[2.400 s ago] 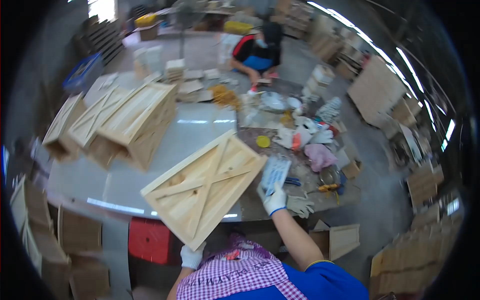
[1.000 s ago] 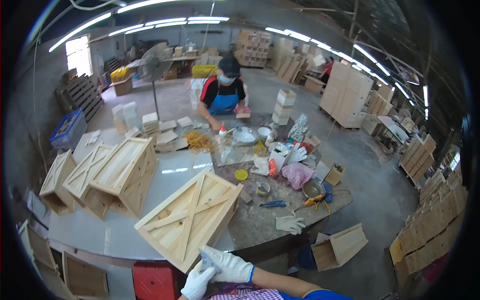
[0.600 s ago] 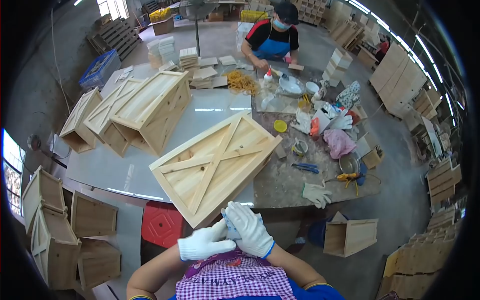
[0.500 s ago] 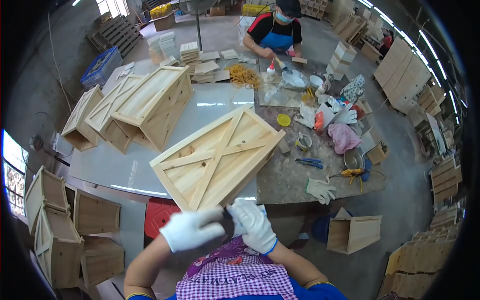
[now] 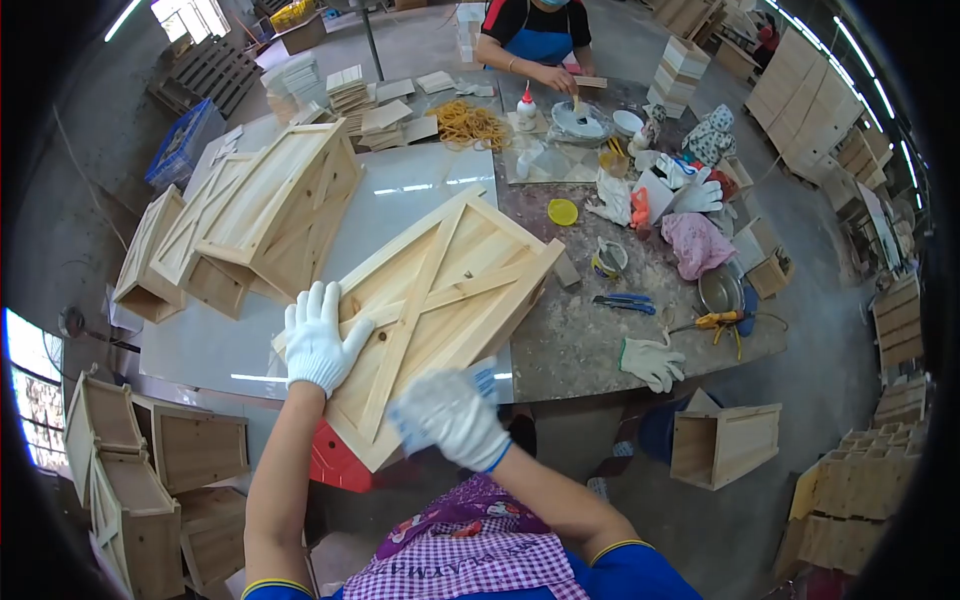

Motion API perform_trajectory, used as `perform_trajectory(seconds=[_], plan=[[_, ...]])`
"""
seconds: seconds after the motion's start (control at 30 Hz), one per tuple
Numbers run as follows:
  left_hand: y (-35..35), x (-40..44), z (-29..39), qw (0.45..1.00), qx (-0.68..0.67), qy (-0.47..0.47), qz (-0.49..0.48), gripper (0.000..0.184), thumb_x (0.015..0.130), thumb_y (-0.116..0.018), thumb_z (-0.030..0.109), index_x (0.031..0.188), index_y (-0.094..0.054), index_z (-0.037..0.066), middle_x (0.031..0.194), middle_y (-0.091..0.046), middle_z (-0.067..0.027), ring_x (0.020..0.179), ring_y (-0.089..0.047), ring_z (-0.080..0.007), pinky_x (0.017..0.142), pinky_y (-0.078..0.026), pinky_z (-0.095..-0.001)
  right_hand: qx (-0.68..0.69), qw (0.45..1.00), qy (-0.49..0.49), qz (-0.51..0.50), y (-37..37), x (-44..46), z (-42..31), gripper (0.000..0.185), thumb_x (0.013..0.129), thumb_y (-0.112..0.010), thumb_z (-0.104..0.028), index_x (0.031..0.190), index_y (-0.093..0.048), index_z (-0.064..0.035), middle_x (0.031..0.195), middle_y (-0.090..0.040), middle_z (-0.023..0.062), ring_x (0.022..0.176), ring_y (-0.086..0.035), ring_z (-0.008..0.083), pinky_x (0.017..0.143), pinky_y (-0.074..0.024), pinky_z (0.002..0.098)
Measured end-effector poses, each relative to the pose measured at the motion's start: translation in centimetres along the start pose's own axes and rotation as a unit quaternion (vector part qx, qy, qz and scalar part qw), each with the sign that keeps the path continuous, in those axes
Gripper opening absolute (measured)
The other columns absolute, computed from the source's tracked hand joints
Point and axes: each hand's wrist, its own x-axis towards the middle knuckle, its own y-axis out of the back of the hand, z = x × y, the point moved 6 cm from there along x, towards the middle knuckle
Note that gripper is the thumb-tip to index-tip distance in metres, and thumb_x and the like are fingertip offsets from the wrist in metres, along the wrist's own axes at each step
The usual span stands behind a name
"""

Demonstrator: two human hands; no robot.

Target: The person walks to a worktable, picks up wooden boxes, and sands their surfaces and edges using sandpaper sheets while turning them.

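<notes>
In front of me a tapered wooden box (image 5: 455, 290) with an X-shaped brace on its upper face lies on the table, its near end jutting past the edge. My left hand (image 5: 325, 338), in a white knitted glove, rests on the left side of the box with fingers spread. By the near right edge of the box is my right hand (image 5: 455, 418), gloved too and blurred by motion. It is closed on a sheet of sandpaper (image 5: 484, 380) with blue print on its backing; the sheet sticks out on both sides of the glove.
Several similar wooden boxes (image 5: 280, 215) stand at the table's left, and more (image 5: 205, 445) are stacked on the floor. On the right lie a blue-handled tool (image 5: 625, 303), a spare glove (image 5: 652, 362) and a pink cloth (image 5: 697, 245). Across the table a co-worker (image 5: 540, 45) holds a brush.
My left hand has moved up and left from the near end and now lies flat on the box. My right hand has moved slightly left with the sandpaper. The box end has come nearer.
</notes>
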Motion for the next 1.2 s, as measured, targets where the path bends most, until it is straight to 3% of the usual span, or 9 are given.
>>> perform_trajectory(seconds=[0.13,0.33,0.4,0.5,0.63,0.8,0.93,1.03,1.2], plan=[[0.0,0.2,-0.1,1.0,-0.006,-0.004,-0.008,0.078,0.093,-0.07,0.051,0.149,-0.053,-0.001,0.154,-0.051,-0.0248,0.142,-0.044,-0.0444,0.12,-0.033,-0.0522,-0.078,0.979,-0.172,-0.072,3.8,3.0,13.7,0.012,0.088,-0.062,-0.02,0.081,-0.064,-0.0111,0.072,-0.066,0.0083,0.07,-0.069,0.0313,0.062,-0.0527,0.052],[0.5,-0.1,0.2,1.0,-0.013,0.01,-0.02,0.084,0.089,-0.073,0.053,0.149,-0.051,-0.001,0.155,-0.049,-0.0256,0.144,-0.043,-0.0442,0.122,-0.032,-0.0524,-0.362,0.901,-0.038,0.237,10.0,1.7,22.7,0.008,0.085,-0.066,-0.016,0.088,-0.065,-0.0093,0.085,-0.065,0.0142,0.084,-0.065,0.0356,0.078,-0.0507,0.0459],[0.6,0.8,0.5,1.0,-0.016,-0.003,-0.013,0.086,0.088,-0.074,0.054,0.15,-0.051,-0.001,0.155,-0.049,-0.0257,0.144,-0.043,-0.0442,0.123,-0.032,-0.0523,-0.208,0.922,-0.281,-0.164,7.1,4.9,17.3,0.01,0.084,-0.067,-0.018,0.089,-0.066,-0.0095,0.085,-0.065,0.0143,0.086,-0.066,0.0363,0.08,-0.0517,0.0471],[0.5,1.2,0.6,0.999,-0.023,-0.009,-0.042,0.089,0.086,-0.076,0.054,0.151,-0.05,0.0,0.157,-0.048,-0.0255,0.146,-0.042,-0.0445,0.124,-0.031,-0.0522,-0.144,0.986,-0.074,-0.026,4.0,3.0,11.9,0.01,0.086,-0.066,-0.018,0.086,-0.068,-0.0087,0.078,-0.064,0.015,0.081,-0.067,0.0365,0.073,-0.0538,0.048],[0.5,1.3,0.7,0.998,-0.026,0.0,-0.061,0.089,0.085,-0.077,0.052,0.152,-0.049,0.001,0.158,-0.047,-0.0251,0.147,-0.041,-0.0447,0.124,-0.031,-0.0526,-0.259,0.861,-0.397,-0.188,10.2,5.2,22.3,0.023,0.088,-0.062,-0.012,0.108,-0.073,-0.0079,0.11,-0.075,0.02,0.108,-0.072,0.0347,0.092,-0.0564,0.0471],[-0.1,1.8,0.1,1.0,-0.008,-0.008,-0.025,0.088,0.085,-0.078,0.05,0.153,-0.049,0.003,0.158,-0.047,-0.0253,0.148,-0.04,-0.045,0.124,-0.031,-0.0533,-0.008,0.869,-0.487,0.092,11.3,-3.3,34.9,0.062,0.089,-0.052,0.0,0.151,-0.057,-0.0068,0.141,-0.066,0.0236,0.134,-0.061,0.0407,0.117,-0.0459,0.042],[-0.4,1.0,0.3,0.998,-0.016,0.013,-0.06,0.09,0.082,-0.08,0.047,0.154,-0.047,0.004,0.158,-0.047,-0.0255,0.147,-0.04,-0.0459,0.124,-0.031,-0.0537,-0.102,0.975,-0.132,0.15,12.9,-1.3,26.4,0.06,0.09,-0.048,0.004,0.149,-0.056,-0.0014,0.138,-0.068,0.0215,0.133,-0.06,0.0424,0.115,-0.0467,0.0436],[-0.1,1.5,0.5,0.998,-0.005,0.017,-0.059,0.092,0.079,-0.081,0.043,0.155,-0.047,0.004,0.158,-0.047,-0.0255,0.147,-0.041,-0.0464,0.124,-0.032,-0.0542,-0.055,0.88,-0.442,-0.161,9.5,-4.5,33.6,0.061,0.089,-0.048,0.005,0.148,-0.059,-0.0074,0.133,-0.07,0.0212,0.126,-0.065,0.0415,0.108,-0.0512,0.0454],[-0.5,1.8,0.4,0.997,0.001,0.023,-0.073,0.094,0.075,-0.082,0.04,0.155,-0.047,0.004,0.158,-0.047,-0.0249,0.147,-0.041,-0.0461,0.124,-0.033,-0.0546,-0.042,0.903,-0.425,-0.05,13.9,-3.6,34.7,0.061,0.09,-0.052,0.001,0.148,-0.06,-0.0175,0.128,-0.072,0.0207,0.116,-0.069,0.0416,0.099,-0.0552,0.0482]])
